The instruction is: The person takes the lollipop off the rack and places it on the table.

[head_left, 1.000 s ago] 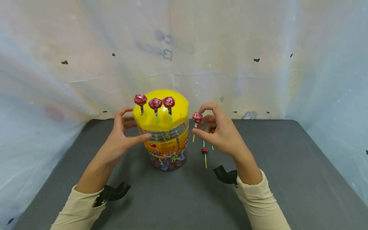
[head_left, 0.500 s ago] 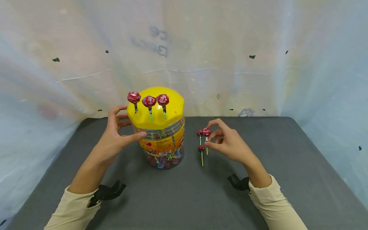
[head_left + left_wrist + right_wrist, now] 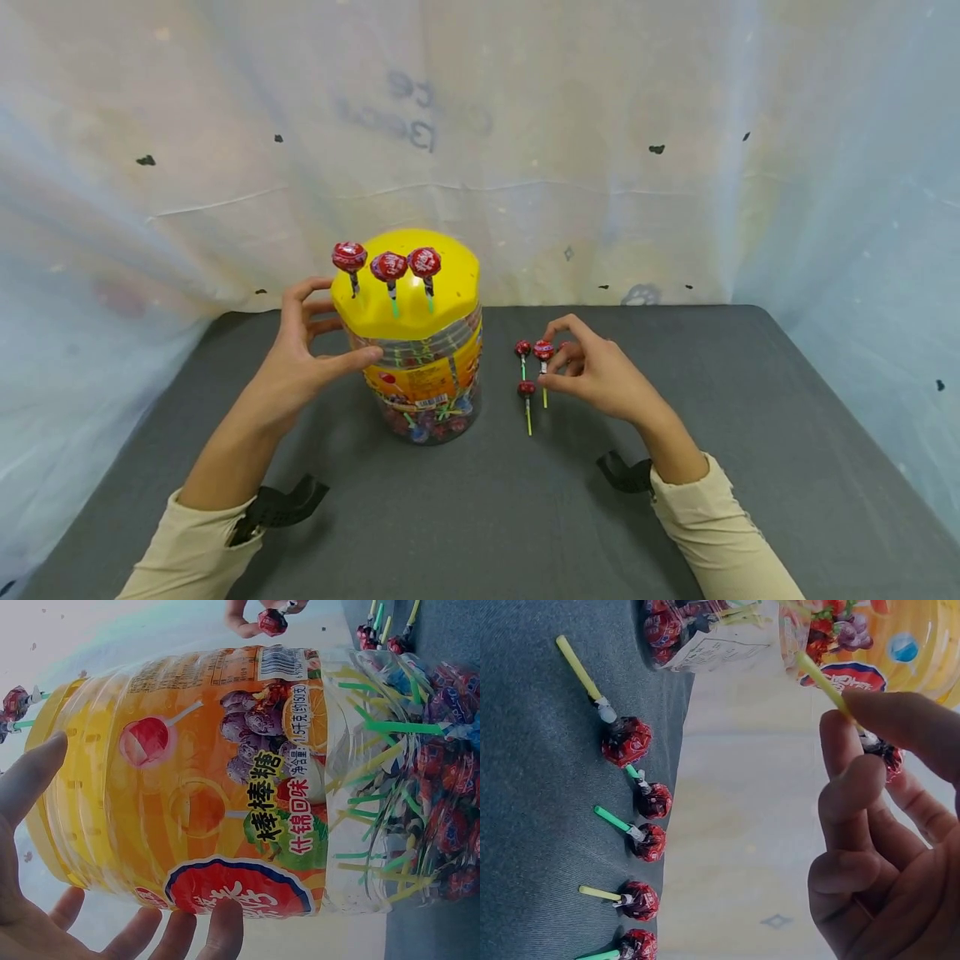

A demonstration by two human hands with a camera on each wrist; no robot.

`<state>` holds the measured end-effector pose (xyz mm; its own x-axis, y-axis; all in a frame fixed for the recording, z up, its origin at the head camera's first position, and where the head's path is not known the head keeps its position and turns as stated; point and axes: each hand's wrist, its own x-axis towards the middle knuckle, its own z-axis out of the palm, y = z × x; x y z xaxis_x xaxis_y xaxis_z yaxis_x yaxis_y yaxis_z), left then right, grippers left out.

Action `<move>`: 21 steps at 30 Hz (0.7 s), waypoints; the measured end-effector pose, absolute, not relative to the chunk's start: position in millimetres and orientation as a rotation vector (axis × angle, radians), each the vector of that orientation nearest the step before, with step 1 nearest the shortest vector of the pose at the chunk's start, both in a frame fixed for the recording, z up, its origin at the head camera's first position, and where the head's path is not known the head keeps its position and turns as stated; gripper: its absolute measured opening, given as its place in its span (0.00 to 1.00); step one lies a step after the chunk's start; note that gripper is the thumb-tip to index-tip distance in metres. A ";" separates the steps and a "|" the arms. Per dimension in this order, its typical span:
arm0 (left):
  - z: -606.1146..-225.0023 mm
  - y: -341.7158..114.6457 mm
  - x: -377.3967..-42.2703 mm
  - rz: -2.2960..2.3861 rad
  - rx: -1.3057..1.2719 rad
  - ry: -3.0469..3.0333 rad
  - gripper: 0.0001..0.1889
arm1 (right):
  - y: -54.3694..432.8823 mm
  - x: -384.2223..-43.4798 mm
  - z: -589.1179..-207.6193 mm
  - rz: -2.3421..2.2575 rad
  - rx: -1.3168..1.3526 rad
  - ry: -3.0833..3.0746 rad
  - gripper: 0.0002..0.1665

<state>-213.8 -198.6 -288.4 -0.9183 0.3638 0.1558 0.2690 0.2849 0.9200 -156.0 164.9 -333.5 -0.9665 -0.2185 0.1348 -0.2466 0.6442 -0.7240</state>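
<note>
A clear candy jar (image 3: 431, 379) with a yellow lid (image 3: 450, 292) and an orange label stands upright. My left hand (image 3: 307, 350) holds it from the left, thumb on the front and fingers round the side. Three red-wrapped lollipops stand stick-down on the lid, one of them a lollipop (image 3: 425, 262) at the right. To the right of the jar, my right hand (image 3: 600, 375) pinches a lollipop (image 3: 543, 350) by its yellow stick (image 3: 821, 681) between thumb and finger. It is held above the table, its wrapped head partly behind the fingers in the right wrist view.
On the dark grey table (image 3: 465, 533) lie several more lollipops, among them a yellow-stick lollipop (image 3: 527, 388) and a green-stick lollipop (image 3: 522, 348). Others are partly hidden behind my right hand. A pale curtain (image 3: 525, 125) hangs behind the table and along both sides.
My right hand has moved right and down, away from the jar, carrying the lollipop. The head view has shifted slightly. My left hand keeps its place on the jar.
</note>
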 end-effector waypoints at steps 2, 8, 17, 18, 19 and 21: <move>-288.0 -198.5 -213.4 1.726 0.605 2.449 0.46 | 165.8 -155.8 -333.8 1.260 0.394 -2.818 0.28; -287.1 -198.2 -212.5 1.731 0.603 2.442 0.46 | 169.4 -157.1 -336.6 1.276 0.384 -2.830 0.28; -287.0 -198.1 -211.8 1.736 0.602 2.435 0.46 | 175.0 -159.7 -344.0 1.365 0.376 -2.880 0.28; -286.9 -198.0 -211.8 1.736 0.601 2.433 0.46 | 175.7 -160.2 -345.4 1.368 0.378 -2.889 0.28; -286.8 -197.9 -211.7 1.737 0.601 2.432 0.47 | 176.3 -160.7 -346.8 1.365 0.380 -2.899 0.28; -286.6 -197.9 -211.6 1.740 0.597 2.433 0.47 | 177.2 -162.1 -349.8 1.353 0.394 -2.919 0.27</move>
<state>-211.6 -197.9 -286.6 -0.9193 0.3638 0.1501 0.2596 0.2739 0.9261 -162.1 177.2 -349.8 -0.9656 -0.2598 0.0117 -0.1768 0.6229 -0.7621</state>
